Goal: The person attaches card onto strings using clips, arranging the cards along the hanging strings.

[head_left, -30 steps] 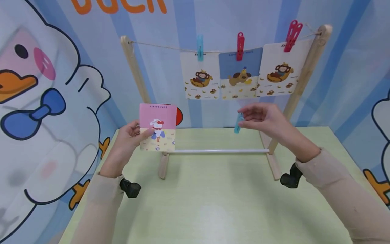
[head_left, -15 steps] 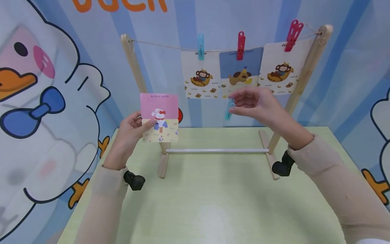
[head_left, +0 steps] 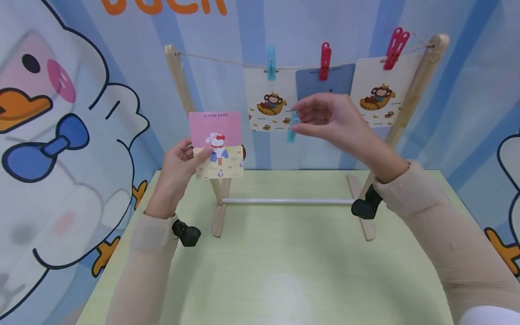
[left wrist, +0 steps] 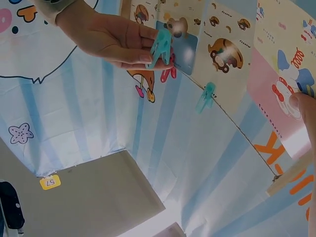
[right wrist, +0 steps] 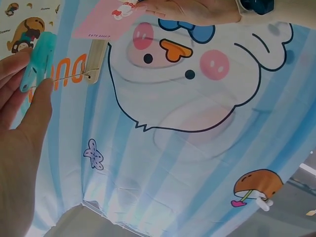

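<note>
My left hand (head_left: 175, 174) pinches a pink and cream card (head_left: 217, 146) with a white rabbit on it, thumb across its front, before the rack's left post. In my right hand (head_left: 337, 119) a teal clothespin (head_left: 293, 127) is pinched between thumb and fingers, just below the hanging cards; the right wrist view also has this clothespin (right wrist: 40, 61) close up. A twine line (head_left: 219, 59) runs between the posts. On it hang two monkey cards (head_left: 270, 90) (head_left: 379, 90) and a blue-topped card (head_left: 325, 81) between them, its lower part hidden by my right hand.
One blue clothespin (head_left: 271, 62) and red clothespins (head_left: 325, 61) (head_left: 396, 47) grip the hung cards. The wooden rack's right post (head_left: 414, 90) and white crossbar (head_left: 288, 201) stand on the pale green table (head_left: 276, 266). Behind is a striped blue backdrop (head_left: 248, 27) with a cartoon duck.
Both hands have risen. The left hand lifted the rabbit card up and slightly right; the right hand brought the clothespin up and left, now overlapping the middle card.
</note>
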### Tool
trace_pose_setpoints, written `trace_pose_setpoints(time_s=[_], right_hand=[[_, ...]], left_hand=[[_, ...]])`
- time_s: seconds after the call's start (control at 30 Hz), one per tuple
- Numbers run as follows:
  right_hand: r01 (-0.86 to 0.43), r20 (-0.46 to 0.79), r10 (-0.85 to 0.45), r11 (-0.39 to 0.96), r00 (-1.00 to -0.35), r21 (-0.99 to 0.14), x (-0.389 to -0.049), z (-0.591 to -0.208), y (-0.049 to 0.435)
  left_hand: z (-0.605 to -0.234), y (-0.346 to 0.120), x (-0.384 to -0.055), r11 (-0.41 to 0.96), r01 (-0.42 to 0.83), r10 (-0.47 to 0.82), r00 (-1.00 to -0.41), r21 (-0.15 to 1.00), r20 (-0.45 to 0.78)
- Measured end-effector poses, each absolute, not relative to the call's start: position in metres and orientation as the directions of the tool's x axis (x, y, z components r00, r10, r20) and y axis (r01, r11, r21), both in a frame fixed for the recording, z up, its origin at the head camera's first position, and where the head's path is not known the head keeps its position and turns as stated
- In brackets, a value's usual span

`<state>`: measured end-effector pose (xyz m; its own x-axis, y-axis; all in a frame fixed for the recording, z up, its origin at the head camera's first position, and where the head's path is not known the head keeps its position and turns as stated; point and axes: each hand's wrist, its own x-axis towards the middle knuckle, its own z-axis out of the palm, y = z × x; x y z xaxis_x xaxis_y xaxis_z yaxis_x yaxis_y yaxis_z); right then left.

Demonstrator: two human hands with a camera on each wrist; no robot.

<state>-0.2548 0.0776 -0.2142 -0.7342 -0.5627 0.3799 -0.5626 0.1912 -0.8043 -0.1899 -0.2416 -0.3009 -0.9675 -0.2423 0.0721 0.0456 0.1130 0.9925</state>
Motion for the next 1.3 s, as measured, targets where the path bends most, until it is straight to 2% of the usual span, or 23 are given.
trace_pose_setpoints(time_s=[0.47,0.77,0.93,1.13,1.3], right_hand=[[-0.669,0.478,-0.578,0.167,-0.661,-0.724,-0.253,-0.185,0.056],[-0.711,0.509,-0.569,0.205,-0.646,-0.673,-0.256,-0.166,0.040],[-0.736,0.526,-0.582,0.199,-0.620,-0.647,-0.243,-0.151,0.031],[-0.723,0.529,-0.562,0.195,-0.636,-0.663,-0.235,-0.140,0.022],[-0.749,0.553,-0.550,0.228,-0.626,-0.622,-0.243,-0.137,0.014]], left_hand=[[-0.288,-0.234,-0.202,0.012,0.093,-0.264,-0.960,0.996,0.093],[-0.279,-0.231,-0.204,0.049,0.123,-0.287,-0.949,0.991,0.132],[-0.271,-0.228,-0.206,0.064,0.149,-0.310,-0.937,0.987,0.161],[-0.263,-0.223,-0.209,0.070,0.156,-0.337,-0.926,0.985,0.170],[-0.256,-0.221,-0.212,0.072,0.154,-0.351,-0.921,0.985,0.170]])
